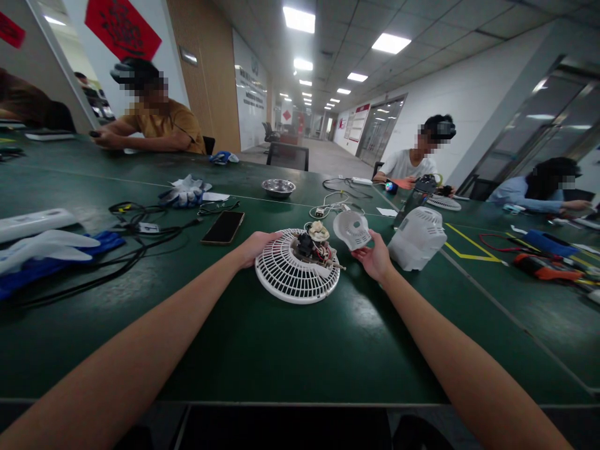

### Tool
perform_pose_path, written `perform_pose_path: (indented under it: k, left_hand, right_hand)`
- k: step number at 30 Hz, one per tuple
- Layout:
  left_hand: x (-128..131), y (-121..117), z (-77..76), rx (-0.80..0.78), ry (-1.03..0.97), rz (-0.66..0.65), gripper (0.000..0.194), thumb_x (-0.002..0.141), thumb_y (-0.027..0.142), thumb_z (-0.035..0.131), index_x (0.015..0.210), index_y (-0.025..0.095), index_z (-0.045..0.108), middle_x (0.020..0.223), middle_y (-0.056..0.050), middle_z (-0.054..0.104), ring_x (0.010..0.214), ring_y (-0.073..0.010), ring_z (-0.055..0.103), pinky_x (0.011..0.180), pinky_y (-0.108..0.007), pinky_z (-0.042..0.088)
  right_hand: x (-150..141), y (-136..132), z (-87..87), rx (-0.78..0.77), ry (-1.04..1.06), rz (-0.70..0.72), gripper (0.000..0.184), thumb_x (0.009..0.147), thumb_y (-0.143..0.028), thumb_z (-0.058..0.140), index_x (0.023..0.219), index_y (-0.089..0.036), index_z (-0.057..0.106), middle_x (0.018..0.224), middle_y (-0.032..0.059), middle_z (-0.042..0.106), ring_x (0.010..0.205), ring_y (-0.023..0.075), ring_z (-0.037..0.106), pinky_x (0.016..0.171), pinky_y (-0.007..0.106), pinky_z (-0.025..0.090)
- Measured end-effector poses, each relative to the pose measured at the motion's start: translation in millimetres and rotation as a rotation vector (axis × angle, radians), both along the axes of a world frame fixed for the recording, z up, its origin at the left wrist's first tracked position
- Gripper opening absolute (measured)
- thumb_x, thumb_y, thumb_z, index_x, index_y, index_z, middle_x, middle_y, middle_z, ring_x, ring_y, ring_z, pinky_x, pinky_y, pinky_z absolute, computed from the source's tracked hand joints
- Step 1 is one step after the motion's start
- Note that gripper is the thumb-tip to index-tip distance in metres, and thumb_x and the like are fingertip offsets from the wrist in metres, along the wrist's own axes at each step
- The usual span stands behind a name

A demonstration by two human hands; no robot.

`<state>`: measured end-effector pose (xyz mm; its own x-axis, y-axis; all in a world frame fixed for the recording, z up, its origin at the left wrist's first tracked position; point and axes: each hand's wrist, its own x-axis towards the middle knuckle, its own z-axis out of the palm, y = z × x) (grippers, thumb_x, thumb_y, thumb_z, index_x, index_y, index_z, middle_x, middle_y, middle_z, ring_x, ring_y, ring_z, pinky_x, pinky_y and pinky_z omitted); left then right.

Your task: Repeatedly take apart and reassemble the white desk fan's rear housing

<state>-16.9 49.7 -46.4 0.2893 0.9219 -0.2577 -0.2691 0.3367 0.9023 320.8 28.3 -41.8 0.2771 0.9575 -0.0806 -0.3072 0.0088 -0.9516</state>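
A round white fan grille [290, 278] lies flat on the green table [281, 350], with an exposed motor and wires [315, 247] on its far side. My left hand [255, 245] grips the grille's left rim, fingers curled over it. My right hand [375, 256] holds a small white vented cover [352, 229] just right of the motor, lifted a little off the table. A larger white vented fan housing [418, 238] stands to the right of that hand.
A black phone [224, 227], cables [140, 231] and gloves [47, 247] lie to the left. A metal bowl [278, 187] sits further back. Tools with red and blue handles [544, 256] lie at the right. Three other people sit around the table.
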Motion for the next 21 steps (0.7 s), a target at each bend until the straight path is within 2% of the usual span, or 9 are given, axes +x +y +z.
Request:
perform_pose_path:
  k: [3,5,10,21]
  left_hand:
    - [1,-2,2.5,0.0,0.001,-0.005,0.016,0.092,0.018,0.063,0.088,0.006,0.073,0.083,-0.014,0.075,0.067,-0.0178,0.073,0.067,-0.03,0.061]
    - [2,-4,3.9,0.005,0.004,-0.007,0.015,0.092,0.017,0.063,0.087,0.006,0.073,0.082,-0.013,0.075,0.065,-0.017,0.072,0.066,-0.029,0.061]
    - [2,-6,7.4,0.003,0.025,0.015,0.016,0.092,0.017,0.063,0.086,0.006,0.073,0.079,-0.013,0.075,0.064,-0.0168,0.071,0.065,-0.029,0.06]
    - [1,-3,4.8,-0.006,0.024,0.005,0.015,0.091,0.018,0.064,0.088,0.006,0.073,0.082,-0.014,0.075,0.066,-0.0182,0.072,0.066,-0.031,0.061]
  right_hand:
    - [-5,-9,6.5,-0.076,0.189,0.111,0.028,0.089,-0.051,0.049,0.1,-0.025,0.053,0.08,0.0064,0.069,0.07,0.0209,0.07,0.056,0.029,0.058]
    - [-9,-13,8.8,-0.093,0.233,0.121,0.028,0.09,-0.051,0.048,0.103,-0.026,0.052,0.083,0.007,0.07,0.073,0.0216,0.071,0.057,0.029,0.059]
    - [-14,-15,9.6,-0.077,0.272,0.139,0.025,0.09,-0.045,0.05,0.105,-0.026,0.054,0.086,0.0071,0.07,0.076,0.0218,0.072,0.059,0.03,0.06]
    - [-14,-16,10.6,-0.09,0.3,0.133,0.021,0.087,-0.038,0.051,0.097,-0.02,0.058,0.084,0.0076,0.07,0.077,0.0219,0.07,0.062,0.031,0.061]
